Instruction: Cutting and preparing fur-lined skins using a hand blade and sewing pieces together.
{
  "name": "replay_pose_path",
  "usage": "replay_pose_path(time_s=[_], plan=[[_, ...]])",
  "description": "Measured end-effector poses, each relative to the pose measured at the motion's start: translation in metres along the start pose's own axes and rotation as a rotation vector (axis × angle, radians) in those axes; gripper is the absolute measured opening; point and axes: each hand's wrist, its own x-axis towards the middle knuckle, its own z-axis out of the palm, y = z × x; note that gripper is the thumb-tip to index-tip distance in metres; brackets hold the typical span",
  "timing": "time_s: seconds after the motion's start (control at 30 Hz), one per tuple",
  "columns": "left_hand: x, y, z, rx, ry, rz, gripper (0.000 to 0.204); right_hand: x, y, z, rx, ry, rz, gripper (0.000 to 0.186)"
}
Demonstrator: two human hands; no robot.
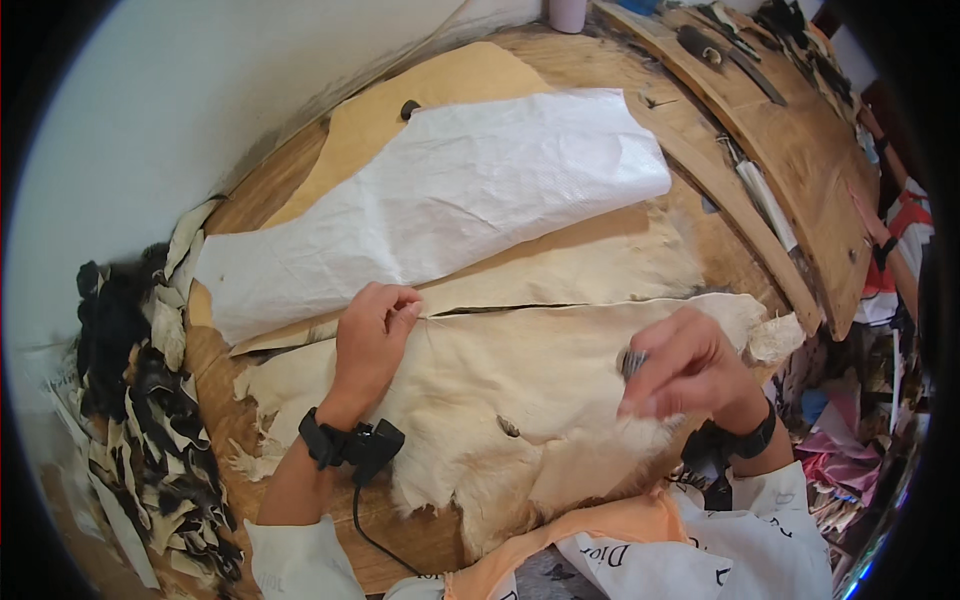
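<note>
A cream-coloured hide (470,390) with furry, ragged edges lies in front of me. My left hand (375,328) is closed at its far edge, pinching it beside a long dark gap. Beyond that gap is a second pale hide (590,260), partly under a white woven plastic sheet (480,190). Over the right part of the near hide hovers my right hand (695,365), fingers curled together and slightly blurred. A small dark ridged thing (632,363) shows at its fingers; anything finer in the pinch is too small to see.
Black-and-white fur scraps (165,430) pile up at the left by the wall. A yellowish sheet (460,75) lies under the white one. Wooden boards (740,100) run along the right, with a dark-handled tool (700,45). Another person's arm (885,215) shows at the far right.
</note>
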Motion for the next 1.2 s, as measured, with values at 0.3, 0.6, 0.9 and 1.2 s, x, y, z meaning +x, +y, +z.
replay_pose_path(time_s=[0.3, 0.6, 0.9, 1.2], plan=[[0.009, 0.011, 0.021, -0.304, -0.333, -0.124, 0.009, -0.045, 0.01, 0.002, -0.767, 0.338, 0.059, 0.013], [0.008, -0.007, 0.019, -0.452, -0.37, -0.296, 0.011, -0.08, -0.007, -0.023, -0.779, 0.288, 0.107, 0.008], [-0.017, 0.035, 0.046, 0.269, -0.142, 0.368, 0.025, -0.128, 0.0, -0.07, -1.028, 0.411, 0.27, 0.017], [-0.001, 0.093, 0.078, 0.211, -0.178, 0.297, 0.028, -0.123, 0.036, -0.107, -1.038, 0.724, 0.166, 0.011]])
